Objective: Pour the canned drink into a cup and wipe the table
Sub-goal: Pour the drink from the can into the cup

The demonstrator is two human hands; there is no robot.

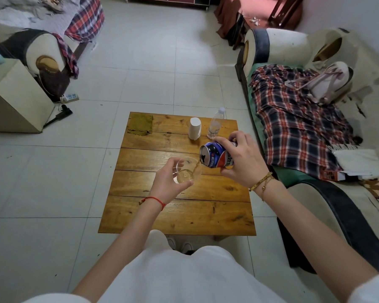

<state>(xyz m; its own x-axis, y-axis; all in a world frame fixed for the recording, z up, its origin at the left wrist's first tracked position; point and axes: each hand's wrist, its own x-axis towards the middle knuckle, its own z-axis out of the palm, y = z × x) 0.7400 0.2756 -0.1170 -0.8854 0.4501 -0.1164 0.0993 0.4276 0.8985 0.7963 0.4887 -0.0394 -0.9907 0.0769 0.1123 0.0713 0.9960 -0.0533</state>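
My right hand [242, 159] grips a blue drink can [214, 155], tipped on its side with the opening facing left. A thin brown stream falls from the can into a clear plastic cup [187, 170]. My left hand [167, 182] holds that cup from the left and below, above the middle of the wooden table [177, 213]. A little liquid shows at the cup's bottom. An olive-green cloth [140, 124] lies flat on the table's far left corner.
A white cylinder [194, 128] and a clear water bottle [216, 123] stand at the table's far edge. A sofa with a plaid blanket [298, 121] runs along the right. Another sofa [31, 55] sits far left. Tiled floor surrounds the table.
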